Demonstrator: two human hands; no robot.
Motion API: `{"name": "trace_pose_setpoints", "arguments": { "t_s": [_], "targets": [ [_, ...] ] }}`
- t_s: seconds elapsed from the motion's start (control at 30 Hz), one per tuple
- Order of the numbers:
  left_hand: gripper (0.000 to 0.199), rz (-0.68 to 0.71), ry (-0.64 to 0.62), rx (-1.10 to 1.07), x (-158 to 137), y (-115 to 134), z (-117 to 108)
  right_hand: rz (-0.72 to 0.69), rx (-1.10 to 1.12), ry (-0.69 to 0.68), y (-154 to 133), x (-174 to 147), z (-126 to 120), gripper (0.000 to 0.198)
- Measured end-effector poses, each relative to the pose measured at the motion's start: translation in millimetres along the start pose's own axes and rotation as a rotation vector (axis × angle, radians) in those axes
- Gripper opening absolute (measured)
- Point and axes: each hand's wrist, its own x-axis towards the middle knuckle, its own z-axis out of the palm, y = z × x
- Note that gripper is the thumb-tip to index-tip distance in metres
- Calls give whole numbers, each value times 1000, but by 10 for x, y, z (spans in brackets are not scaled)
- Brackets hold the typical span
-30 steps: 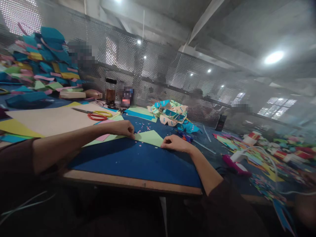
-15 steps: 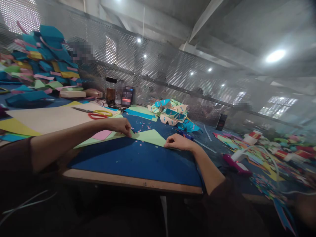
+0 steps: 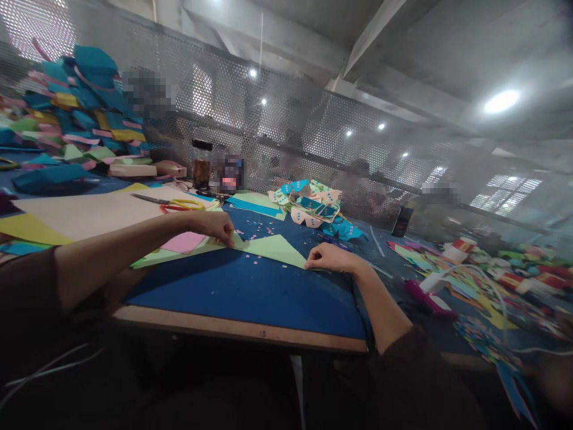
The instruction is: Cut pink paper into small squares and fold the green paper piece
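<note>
A pale green sheet of paper (image 3: 275,248), its near edge straight and a peak pointing away from me, lies on the blue tabletop (image 3: 250,298). My left hand (image 3: 218,226) is closed, its thumb and fingertips pressed on the left part of the paper by the near edge. At the paper's right corner, my right hand (image 3: 332,258) pinches the edge, fingers curled and closed. More green paper and a pink piece (image 3: 183,241) show under and beside my left forearm. Whether the paper is folded double under my fingers is hard to see.
Scissors (image 3: 179,205) with red and yellow handles lie on a large cream sheet (image 3: 102,209). Tiny paper bits dot the tabletop. Behind are decorated paper pieces (image 3: 313,203) and a jar (image 3: 201,170). A glue gun (image 3: 333,242) lies beyond my right hand; a magenta-and-white device (image 3: 430,297) stands right.
My right hand has slid slightly right along the paper's near edge to its corner. My left hand has shifted a little left. The paper has stayed nearly in place.
</note>
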Motion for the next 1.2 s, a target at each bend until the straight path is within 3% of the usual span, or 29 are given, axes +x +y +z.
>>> {"name": "trace_pose_setpoints", "arguments": {
  "t_s": [0.97, 1.2],
  "targets": [
    [29, -11, -34, -23, -9, -29, -29, -65, 18, -18, 44, -74, -41, 11],
    [29, -9, -27, -41, -9, -16, -15, -144, 27, 99, -191, -47, 88, 11]
  ]
}}
